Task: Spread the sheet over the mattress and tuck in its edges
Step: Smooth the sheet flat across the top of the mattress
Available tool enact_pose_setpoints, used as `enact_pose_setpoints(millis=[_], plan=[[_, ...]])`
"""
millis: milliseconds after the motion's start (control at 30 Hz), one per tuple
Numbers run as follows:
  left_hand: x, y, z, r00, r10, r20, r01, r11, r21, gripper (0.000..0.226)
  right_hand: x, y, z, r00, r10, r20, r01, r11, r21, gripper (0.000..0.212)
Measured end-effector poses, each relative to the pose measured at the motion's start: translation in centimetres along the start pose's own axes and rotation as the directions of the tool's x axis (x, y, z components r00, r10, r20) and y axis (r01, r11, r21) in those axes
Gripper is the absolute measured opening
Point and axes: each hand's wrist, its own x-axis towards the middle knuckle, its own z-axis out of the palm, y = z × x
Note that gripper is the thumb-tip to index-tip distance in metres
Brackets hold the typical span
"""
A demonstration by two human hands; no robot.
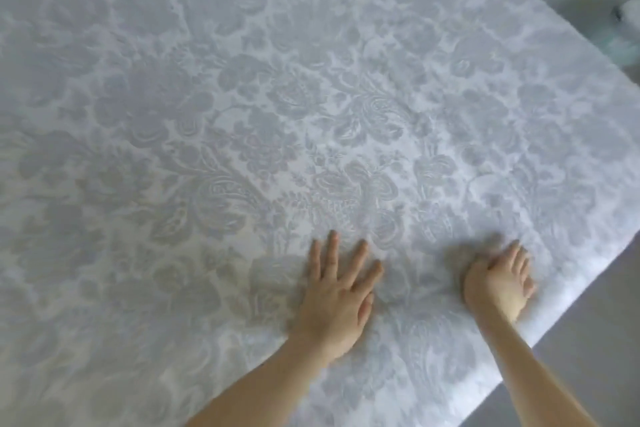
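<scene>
A white sheet (277,114) with a pale grey floral pattern lies flat across the mattress and fills most of the view. My left hand (337,291) rests palm down on it with the fingers spread. My right hand (498,279) also lies flat on the sheet, close to the bed's right edge (540,315), and looks blurred by motion. Neither hand grips any fabric. The mattress itself is hidden under the sheet.
Grey floor (588,374) runs along the bed's right side. A blurred pale green and white object (623,35) lies on the floor at the far right, past the bed's corner.
</scene>
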Motion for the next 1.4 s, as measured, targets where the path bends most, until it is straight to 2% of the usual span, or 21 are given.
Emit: enact_pose_setpoints(millis=[67,133,167,233,300,333,367,467,500,567,633,700,767,833,867,900,933,1033,1100,1233,1400], plan=[[-0.9,-1.3,-1.6,0.999,0.028,-0.040,-0.033,0.988,-0.149,0.044,-2.8,-4.5,-0.6,0.996,-0.079,0.033,0.080,0.996,-0.037,0.059],[-2.6,-4.6,-3.5,0.973,-0.206,-0.105,0.180,0.960,-0.216,0.045,-8.4,-9.5,0.6,0.909,-0.403,0.105,0.411,0.909,-0.066,0.058],[-3.9,-6.7,-4.2,0.908,-0.390,-0.156,0.363,0.915,-0.175,0.045,-12.1,-11.9,1.7,0.798,-0.579,0.165,0.596,0.799,-0.076,0.058],[-7.9,-10.2,-4.0,0.699,-0.697,-0.164,0.694,0.715,-0.083,0.049,-19.0,-14.6,3.8,0.451,-0.826,0.338,0.885,0.462,-0.052,0.057],[-13.1,-10.2,-2.2,0.553,-0.828,-0.093,0.827,0.559,-0.060,0.056,-21.7,-13.6,5.4,0.084,-0.849,0.521,0.996,0.089,-0.015,0.054],[-15.7,-8.4,-0.7,0.535,-0.844,-0.029,0.843,0.536,-0.049,0.059,-21.3,-11.6,6.2,0.024,-0.827,0.561,0.999,0.007,-0.032,0.055],[-18.3,-6.0,0.7,0.537,-0.843,0.040,0.844,0.536,-0.027,0.060,-20.3,-8.5,6.4,0.086,-0.821,0.565,0.995,0.049,-0.082,0.057],[-26.1,2.5,4.3,0.581,-0.808,0.095,0.813,0.581,-0.038,0.057,-17.9,2.9,3.6,0.551,-0.704,0.448,0.834,0.486,-0.263,0.065],[-28.0,4.7,4.5,0.599,-0.790,0.131,0.800,0.599,-0.039,0.056,-17.9,5.8,1.8,0.648,-0.615,0.449,0.758,0.580,-0.299,0.067],[-30.9,7.5,4.1,0.649,-0.728,0.223,0.747,0.665,-0.005,0.056,-18.8,8.6,-1.7,0.720,-0.448,0.529,0.666,0.660,-0.348,0.071],[-32.0,7.2,2.5,0.718,-0.663,0.212,0.688,0.722,-0.072,0.057,-20.2,7.6,-3.7,0.709,-0.448,0.545,0.674,0.657,-0.337,0.077],[-32.5,4.2,0.5,0.722,-0.686,0.090,0.691,0.718,-0.084,0.061,-22.1,3.1,-3.8,0.589,-0.628,0.508,0.801,0.537,-0.266,0.074],[-33.2,-0.5,-0.6,0.615,-0.787,-0.060,0.789,0.614,0.036,0.050,-24.9,-2.3,-1.5,0.309,-0.795,0.522,0.948,0.301,-0.102,0.063],[-35.4,-3.6,-0.3,0.400,-0.916,0.023,0.914,0.401,0.068,0.054,-28.5,-5.2,1.5,0.005,-0.798,0.603,1.000,0.014,0.010,0.060],[-36.9,-3.8,1.0,0.291,-0.951,0.110,0.953,0.298,0.056,0.056,-30.1,-4.8,2.9,-0.090,-0.759,0.644,0.996,-0.085,0.038,0.060],[-38.5,-2.9,2.4,0.201,-0.961,0.189,0.977,0.211,0.039,0.058,-31.3,-3.0,4.2,-0.152,-0.725,0.672,0.987,-0.142,0.070,0.059],[-40.2,-1.3,3.8,0.173,-0.958,0.227,0.983,0.183,0.025,0.058,-32.2,-0.4,4.9,-0.199,-0.712,0.673,0.978,-0.193,0.086,0.058],[-44.2,3.9,4.5,0.232,-0.887,0.399,0.964,0.265,0.030,0.061,-33.6,6.9,2.5,-0.304,-0.581,0.755,0.951,-0.235,0.202,0.053],[-45.3,5.0,2.7,0.260,-0.894,0.365,0.959,0.283,0.010,0.058,-32.9,7.4,-0.4,-0.325,-0.583,0.745,0.945,-0.170,0.280,0.044],[-43.3,3.3,-2.1,0.207,-0.882,0.423,0.976,0.219,-0.021,0.049,-30.3,2.6,-5.6,-0.191,-0.698,0.690,0.905,0.147,0.399,0.040],[-30.3,-1.5,-10.2,0.431,-0.897,0.102,0.902,0.427,-0.055,0.041,-23.4,-7.3,-7.2,0.082,-0.852,0.517,0.872,0.313,0.376,0.046]])
